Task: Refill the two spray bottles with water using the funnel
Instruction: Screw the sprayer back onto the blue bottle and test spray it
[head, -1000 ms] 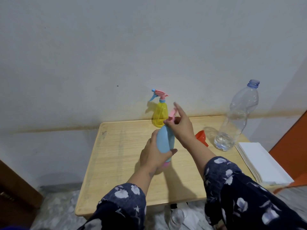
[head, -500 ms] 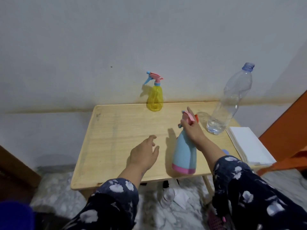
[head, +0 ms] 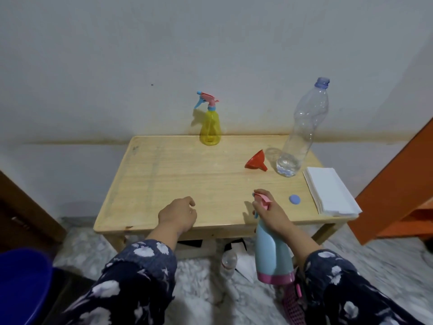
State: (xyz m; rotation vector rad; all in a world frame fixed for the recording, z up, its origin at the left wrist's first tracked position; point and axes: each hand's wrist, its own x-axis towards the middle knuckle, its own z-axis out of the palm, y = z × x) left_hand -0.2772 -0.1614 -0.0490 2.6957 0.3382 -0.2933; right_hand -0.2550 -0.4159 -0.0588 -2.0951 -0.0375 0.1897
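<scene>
Head view: the right hand (head: 271, 213) curls round the neck and pink trigger head of a light-blue plastic spray bottle with a pink base band (head: 273, 259), which hangs upright in front of the near edge of the table, its body below the tabletop level and over the floor. The left hand (head: 179, 215) hovers at the near edge with fingers loosely curled, holding nothing, well apart from that bottle.

On the pale wooden table (head: 175, 179), a translucent yellow spray bottle with a pink and blue trigger (head: 210, 127) stands at the far edge against the wall. A red plastic funnel (head: 256, 160) lies on its side just beside a tall clear plastic water bottle (head: 298, 141), uncapped, with a little water at its bottom. A round blue cap (head: 294, 199) lies near a stack of white paper napkins (head: 330, 191) at the right edge.

The wall is grey-white with a brownish stain line. The floor is mottled grey. A small clear bottle (head: 229, 261) lies under the table. No writing is legible.
</scene>
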